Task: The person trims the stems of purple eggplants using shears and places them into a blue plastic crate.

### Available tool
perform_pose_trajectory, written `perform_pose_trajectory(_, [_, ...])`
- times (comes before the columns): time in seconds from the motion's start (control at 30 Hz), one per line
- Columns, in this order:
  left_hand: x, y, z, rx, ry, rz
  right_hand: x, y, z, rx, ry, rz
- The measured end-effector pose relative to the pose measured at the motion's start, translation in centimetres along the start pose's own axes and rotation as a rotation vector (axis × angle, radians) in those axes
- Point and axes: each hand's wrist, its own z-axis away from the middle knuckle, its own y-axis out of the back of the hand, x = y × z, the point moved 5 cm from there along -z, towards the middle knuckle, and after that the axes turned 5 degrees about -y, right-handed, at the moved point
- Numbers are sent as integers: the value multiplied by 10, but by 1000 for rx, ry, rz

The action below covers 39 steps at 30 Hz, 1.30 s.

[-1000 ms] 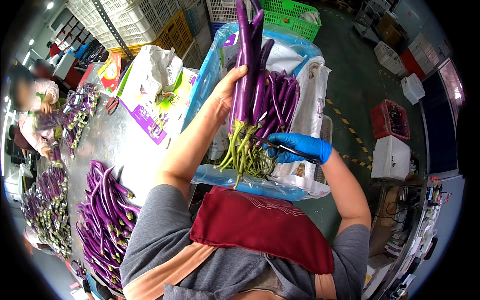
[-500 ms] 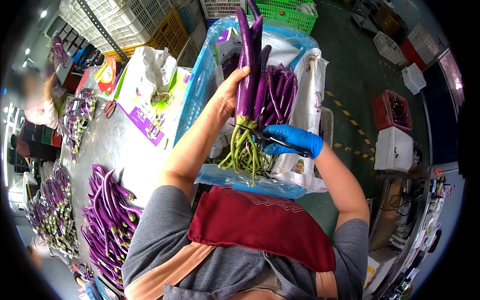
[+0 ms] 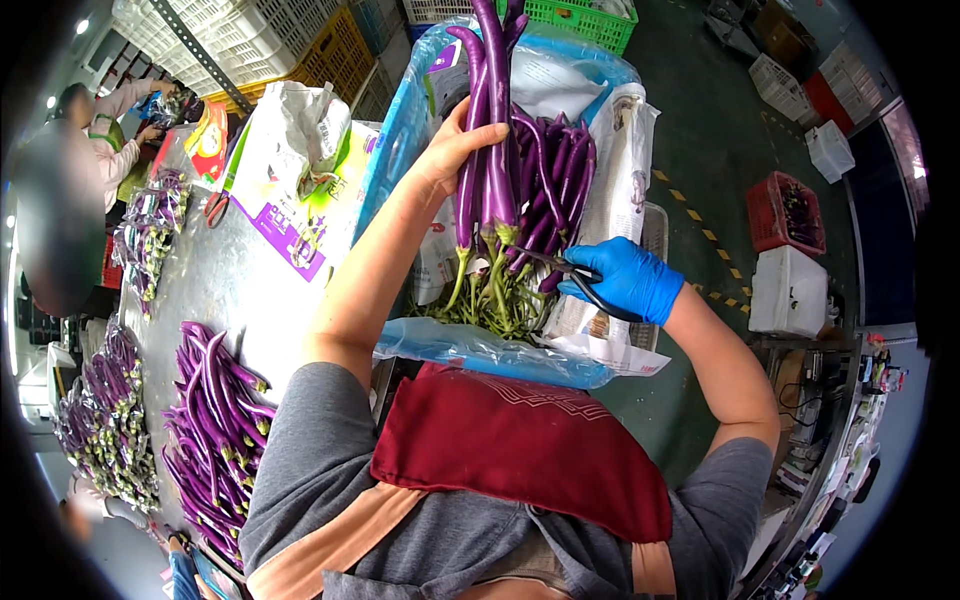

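My bare left hand (image 3: 455, 152) is wrapped round a few long purple eggplants (image 3: 499, 190), held over a blue plastic-lined crate (image 3: 398, 130) with their green stems pointing towards me. In my blue-gloved right hand (image 3: 642, 284) is a pair of black scissors (image 3: 600, 291), its blades pointing left, close to the stem ends. More eggplants (image 3: 567, 165) lie in the crate just right of the held bunch. Below them, cut green stems (image 3: 520, 318) are heaped at the crate's near end. The fingers behind the bunch are partly hidden.
On the metal table (image 3: 218, 275) at left lie loose eggplants (image 3: 212, 410), bagged eggplants (image 3: 105, 420), red-handled scissors (image 3: 215, 208) and printed bags (image 3: 290, 205). Stacked crates (image 3: 245, 45) stand behind. Other people work at far left. A red crate (image 3: 783, 215) sits on the floor at right.
My right hand and the scissors have shifted right, off the stems. The held eggplants have spread apart and changed position in my left hand. People at far left have moved.
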Motion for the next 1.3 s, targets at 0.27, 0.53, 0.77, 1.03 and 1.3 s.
perform_pose_trajectory(0.27, [-5,23,-2,80,5,21,13,-9,5,11,-53,90])
perform_pose_trajectory(0.53, [-10,13,-2,107,-31,-7,14,-28,-24,30,-29,179])
perform_pose_trajectory(0.77, [6,35,1,85,-85,-22,36,-34,-15,-261,-139,-21])
perform_pose_trajectory(1.03, [13,7,4,-65,-97,123,23,-35,-47,-392,-141,28])
perform_pose_trajectory(1.3, [12,29,3,116,-194,-157,38,-54,-30,-237,-45,-171])
